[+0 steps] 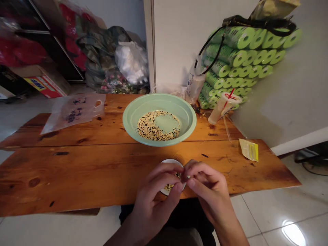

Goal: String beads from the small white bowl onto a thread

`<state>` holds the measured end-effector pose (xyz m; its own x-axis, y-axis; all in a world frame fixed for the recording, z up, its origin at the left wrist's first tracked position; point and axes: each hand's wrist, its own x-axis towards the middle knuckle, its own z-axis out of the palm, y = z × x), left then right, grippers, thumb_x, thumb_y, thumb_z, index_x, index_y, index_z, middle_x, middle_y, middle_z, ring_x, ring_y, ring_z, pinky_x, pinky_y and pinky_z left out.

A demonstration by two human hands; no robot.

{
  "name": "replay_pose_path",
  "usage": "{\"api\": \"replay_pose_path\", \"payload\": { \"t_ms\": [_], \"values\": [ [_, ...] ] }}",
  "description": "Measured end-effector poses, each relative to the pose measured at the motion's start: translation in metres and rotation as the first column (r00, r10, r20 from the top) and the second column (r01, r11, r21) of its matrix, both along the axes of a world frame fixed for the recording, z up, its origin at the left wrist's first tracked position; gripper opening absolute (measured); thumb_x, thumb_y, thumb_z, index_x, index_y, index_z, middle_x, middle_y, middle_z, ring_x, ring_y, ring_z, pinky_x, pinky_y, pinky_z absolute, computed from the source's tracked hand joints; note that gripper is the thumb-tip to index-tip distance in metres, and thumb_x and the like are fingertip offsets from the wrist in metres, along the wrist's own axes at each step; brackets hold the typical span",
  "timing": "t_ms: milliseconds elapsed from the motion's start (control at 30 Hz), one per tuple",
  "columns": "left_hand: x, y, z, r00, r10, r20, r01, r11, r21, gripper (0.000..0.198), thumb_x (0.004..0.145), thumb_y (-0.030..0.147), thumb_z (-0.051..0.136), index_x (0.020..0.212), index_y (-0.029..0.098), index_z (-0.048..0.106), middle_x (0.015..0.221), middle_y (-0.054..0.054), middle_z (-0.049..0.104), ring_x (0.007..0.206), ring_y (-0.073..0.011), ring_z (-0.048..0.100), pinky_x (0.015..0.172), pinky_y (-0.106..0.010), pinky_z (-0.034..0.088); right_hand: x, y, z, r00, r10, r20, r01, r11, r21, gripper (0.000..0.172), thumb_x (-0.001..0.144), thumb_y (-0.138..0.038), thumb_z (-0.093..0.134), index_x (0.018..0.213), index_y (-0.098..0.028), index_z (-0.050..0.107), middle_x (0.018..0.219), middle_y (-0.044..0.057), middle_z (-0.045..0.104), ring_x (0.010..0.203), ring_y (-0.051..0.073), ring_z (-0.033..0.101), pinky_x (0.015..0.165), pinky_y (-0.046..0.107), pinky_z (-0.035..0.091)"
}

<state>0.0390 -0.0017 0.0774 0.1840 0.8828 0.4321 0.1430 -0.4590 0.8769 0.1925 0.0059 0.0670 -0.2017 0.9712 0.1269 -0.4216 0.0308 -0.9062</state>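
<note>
A white bowl (166, 192) with a dark rim stands at the table's near edge, holding small yellow and black bean-like pieces (169, 187). My left hand (158, 191) is over the bowl, partly covering it. Its fingers curve toward the thumb, and the bowl's contents show through the gap between them. To the right, my right hand (208, 182) pinches a tiny pale piece (188, 176) between thumb and fingers. The two hands' fingertips nearly meet. Beyond them sits a wide pale green basin (130, 128) with many yellowish and black round pieces (153, 128) spread over its bottom.
The wooden table (89, 171) also bears a plastic bag (77, 111), a cup with a red straw (220, 107), another bagged cup (195, 83) and a yellow packet (249, 149). Green-wrapped rolls (233, 61) are stacked by the wall, and a red-and-white box (46, 82) lies at left.
</note>
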Motion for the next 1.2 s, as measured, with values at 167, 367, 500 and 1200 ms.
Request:
{"api": "replay_pose_path", "payload": {
  "t_ms": [167, 367, 500, 1200],
  "values": [
    [-0.003, 0.000, -0.005, 1.000, -0.004, -0.007, 0.004, 0.999, -0.042, 0.016, 0.088, 0.008, 0.054, 0.088, 0.021, 0.063, 0.104, 0.001, 0.063, 0.099, -0.0079, 0.061, 0.086, -0.017, 0.046, 0.009, 0.004, 0.002, 0.978, 0.038, 0.205, -0.051, 0.997, 0.060, 0.016, 0.083, -0.013, 0.068, 0.091, -0.027, 0.071, 0.082, -0.002, 0.062, 0.079, 0.010, 0.057, 0.070, 0.020, 0.045],
    [-0.004, 0.004, -0.016, 0.999, -0.021, -0.034, 0.017, 0.994, -0.107, 0.014, 0.090, 0.013, 0.054, 0.085, 0.021, 0.064, 0.102, 0.000, 0.064, 0.098, -0.0103, 0.061, 0.085, -0.020, 0.047, 0.016, 0.006, 0.000, 0.935, 0.049, 0.352, -0.064, 0.997, 0.031, 0.011, 0.083, -0.018, 0.069, 0.088, -0.028, 0.071, 0.083, -0.002, 0.066, 0.079, 0.010, 0.059, 0.071, 0.021, 0.046],
    [-0.005, 0.005, -0.022, 0.995, 0.018, -0.099, -0.027, 0.996, -0.089, 0.014, 0.091, 0.016, 0.052, 0.092, 0.022, 0.066, 0.103, -0.003, 0.064, 0.098, -0.0132, 0.060, 0.085, -0.024, 0.048, 0.015, 0.007, -0.005, 0.913, 0.052, 0.404, -0.062, 0.998, 0.013, 0.005, 0.081, -0.021, 0.071, 0.086, -0.024, 0.072, 0.080, 0.000, 0.068, 0.077, 0.013, 0.061, 0.070, 0.025, 0.048],
    [0.003, -0.003, -0.057, 0.983, -0.090, -0.162, 0.021, 0.921, -0.388, 0.016, 0.098, 0.032, 0.040, 0.105, 0.022, 0.050, 0.086, 0.001, 0.068, 0.076, -0.0124, 0.066, 0.068, -0.022, 0.050, 0.006, 0.001, -0.032, 0.798, -0.171, 0.578, 0.037, 0.971, 0.236, 0.016, 0.089, -0.017, 0.058, 0.096, -0.024, 0.071, 0.088, 0.004, 0.067, 0.082, 0.018, 0.063, 0.073, 0.030, 0.050]
  ]
}}
